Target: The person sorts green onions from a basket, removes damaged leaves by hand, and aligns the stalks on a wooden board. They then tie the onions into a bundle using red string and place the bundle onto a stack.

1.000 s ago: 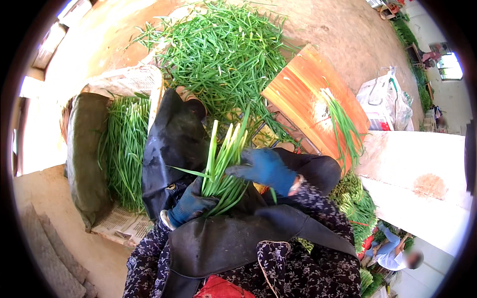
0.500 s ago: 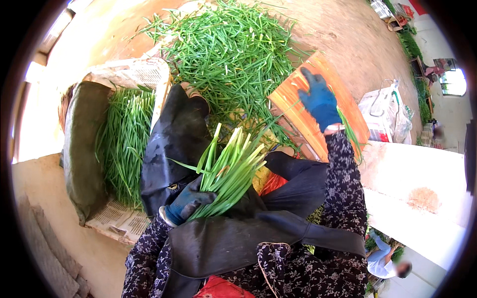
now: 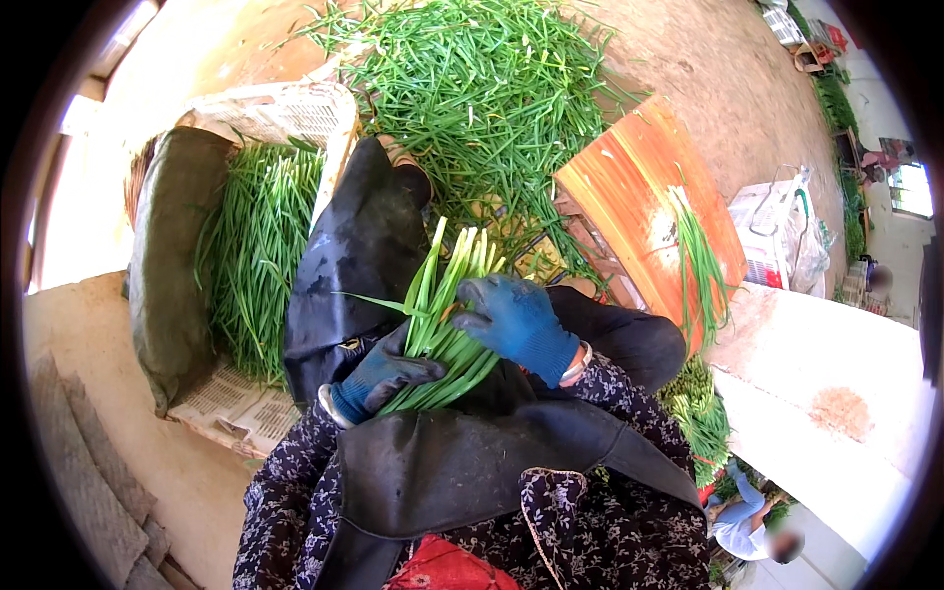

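In my lap a bunch of garlic chives stands tilted, its pale cut ends pointing up and away from me. My left hand, in a blue knit glove with a dark palm, is closed around the lower leaves. Higher up on the bunch's right side, my gloved right hand has its fingers curled against the stalks near the pale ends. A smaller bundle of chives lies over the right part of an orange wooden board.
Loose green leaves are heaped on the ground ahead. At left, a pale plastic crate holds upright chives beside a dark green cloth. A white basket with plastic bags stands right; a person sits at lower right.
My right hand has come back from above the board to the bunch in my lap and closed on it. The small bundle now lies uncovered on the board. My left hand keeps its hold.
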Available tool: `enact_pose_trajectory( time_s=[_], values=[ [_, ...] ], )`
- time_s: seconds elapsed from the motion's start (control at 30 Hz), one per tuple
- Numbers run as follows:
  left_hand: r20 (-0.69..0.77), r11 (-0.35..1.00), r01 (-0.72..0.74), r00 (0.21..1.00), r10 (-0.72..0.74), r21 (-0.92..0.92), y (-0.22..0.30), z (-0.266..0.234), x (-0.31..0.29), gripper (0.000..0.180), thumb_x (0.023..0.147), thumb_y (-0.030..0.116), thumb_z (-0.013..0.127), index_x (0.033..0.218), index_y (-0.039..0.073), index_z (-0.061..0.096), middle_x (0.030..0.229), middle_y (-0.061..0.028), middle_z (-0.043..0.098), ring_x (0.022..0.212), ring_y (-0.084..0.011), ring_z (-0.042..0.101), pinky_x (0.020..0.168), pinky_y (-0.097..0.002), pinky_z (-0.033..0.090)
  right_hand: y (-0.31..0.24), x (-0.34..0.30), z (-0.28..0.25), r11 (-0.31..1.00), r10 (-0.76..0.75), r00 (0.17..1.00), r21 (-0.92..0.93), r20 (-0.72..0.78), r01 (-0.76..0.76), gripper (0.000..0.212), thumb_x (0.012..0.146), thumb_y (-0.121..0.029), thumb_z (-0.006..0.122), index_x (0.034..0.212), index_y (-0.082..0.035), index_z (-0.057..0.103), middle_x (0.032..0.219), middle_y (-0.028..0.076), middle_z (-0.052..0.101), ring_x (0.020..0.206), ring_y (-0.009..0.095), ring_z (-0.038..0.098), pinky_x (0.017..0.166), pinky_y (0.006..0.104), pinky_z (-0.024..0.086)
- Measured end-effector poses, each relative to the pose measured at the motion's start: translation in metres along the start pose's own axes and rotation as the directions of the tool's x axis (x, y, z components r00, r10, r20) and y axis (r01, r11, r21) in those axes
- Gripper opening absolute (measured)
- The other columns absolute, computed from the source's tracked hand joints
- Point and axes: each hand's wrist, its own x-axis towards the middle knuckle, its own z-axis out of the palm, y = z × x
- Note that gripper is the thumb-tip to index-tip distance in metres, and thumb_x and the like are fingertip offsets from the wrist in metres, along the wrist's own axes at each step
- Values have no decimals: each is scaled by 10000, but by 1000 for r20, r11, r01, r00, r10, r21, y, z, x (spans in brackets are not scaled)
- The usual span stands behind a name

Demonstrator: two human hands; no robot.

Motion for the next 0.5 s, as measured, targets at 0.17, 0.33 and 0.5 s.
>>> enact_pose_trajectory(
  time_s=[0.17, 0.33, 0.5],
  values=[
    [108, 958, -243, 967, 229, 152, -25, -24, -11, 567, 924, 272, 629, 1378, -16, 450, 1408, -164, 455, 1167, -186, 562, 1046, -316, 413, -18, -7, -33, 976, -61, 962, 217, 265, 2, 218, 823, -268, 687, 890, -69, 629, 803, 109, 648, 721, 294, 644, 643, 387, 496],
    [-45, 983, 163, 985, -168, -85, 1, -3, -9, 820, 872, 312, 706, 1475, -14, 257, 1415, -176, 447, 1082, -135, 609, 894, -235, 509, -26, -15, -93, 615, -358, 812, 771, 461, -166, 199, 849, -183, 692, 941, -13, 648, 796, 54, 645, 717, 116, 598, 650, 280, 472],
    [51, 985, 75, 996, -68, -155, -11, -9, -6, 892, 864, 231, 718, 1507, 16, 139, 1352, -146, 509, 1073, -130, 609, 903, -238, 509, 35, 26, -146, -180, -240, 936, 959, -256, 216, 176, 875, -57, 583, 1035, 0, 631, 999, 120, 620, 751, 170, 597, 655, 336, 519]
  ],
)
